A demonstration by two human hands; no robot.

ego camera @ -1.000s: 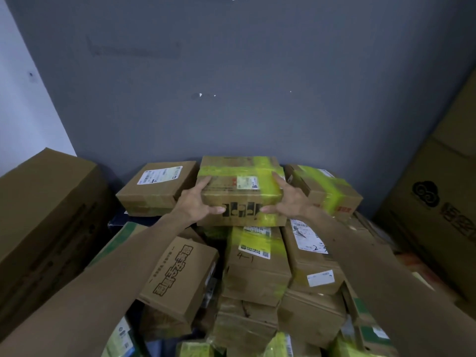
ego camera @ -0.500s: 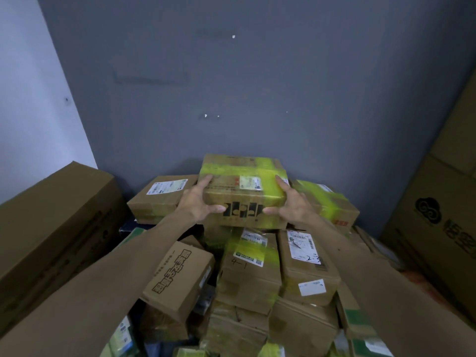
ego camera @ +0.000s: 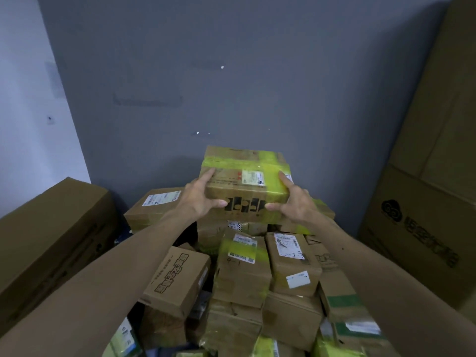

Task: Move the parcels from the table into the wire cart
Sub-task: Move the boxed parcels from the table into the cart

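Brown cardboard parcel (ego camera: 244, 181), yellow-taped, above heap of cardboard boxes (ego camera: 242, 269); left hand (ego camera: 199, 200), right hand (ego camera: 293, 203) grip its ends, thumbs on front face.

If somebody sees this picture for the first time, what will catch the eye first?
A yellow-taped parcel in the centre, held in front of the grey wall between the left grip and the right grip. Below it lies a crowded heap of labelled parcels, flanked by a large brown carton on the left and a printed carton on the right.
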